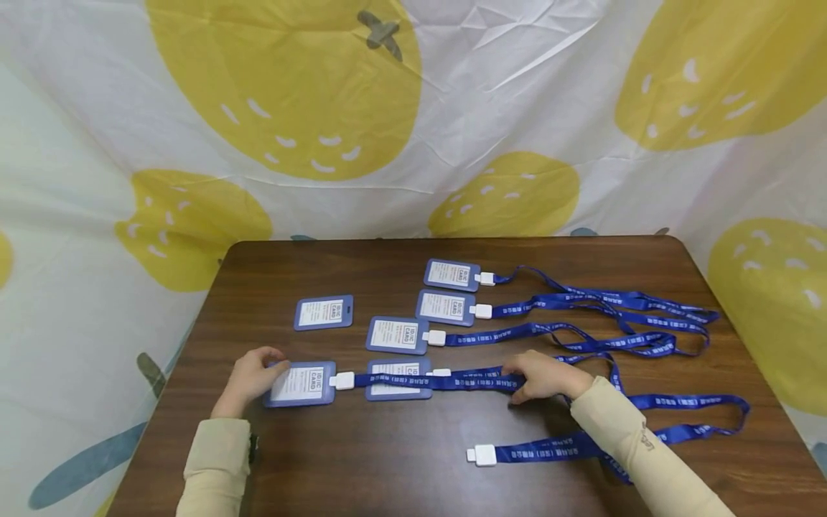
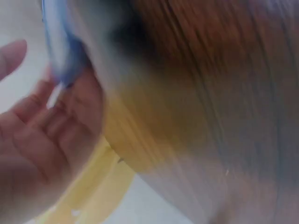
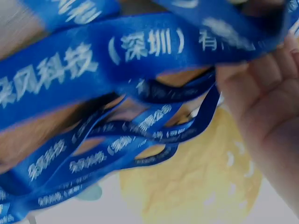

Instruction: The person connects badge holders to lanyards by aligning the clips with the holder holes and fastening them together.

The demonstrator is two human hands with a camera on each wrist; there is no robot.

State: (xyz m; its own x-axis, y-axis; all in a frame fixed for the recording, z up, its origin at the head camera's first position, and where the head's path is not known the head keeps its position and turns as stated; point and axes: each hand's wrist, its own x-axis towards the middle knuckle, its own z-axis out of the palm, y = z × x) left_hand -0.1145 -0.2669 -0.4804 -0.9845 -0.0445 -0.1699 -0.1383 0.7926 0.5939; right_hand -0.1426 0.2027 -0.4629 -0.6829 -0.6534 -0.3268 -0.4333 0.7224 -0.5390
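My left hand point(image 1: 248, 377) holds a blue-framed ID card holder point(image 1: 300, 391) by its left end; the left wrist view shows the holder point(image 2: 58, 42) blurred against the fingers. A white clip point(image 1: 344, 380) joins this holder to a blue lanyard point(image 1: 420, 381), stretched rightward to my right hand point(image 1: 545, 375). The right thumb and fingers pinch the strap. Close up in the right wrist view, the printed lanyard point(image 3: 145, 46) runs to the fingers of the right hand point(image 3: 275, 98). Under the stretched strap lies another card holder point(image 1: 398, 393), partly covered.
A card holder without a strap point(image 1: 324, 313) lies at the back left. Three holders with lanyards, among them one holder point(image 1: 452, 275), lie behind the hands, their straps point(image 1: 646, 316) overlapping to the right. In front lies a lanyard point(image 1: 549, 450) with a bare white clip point(image 1: 484, 455).
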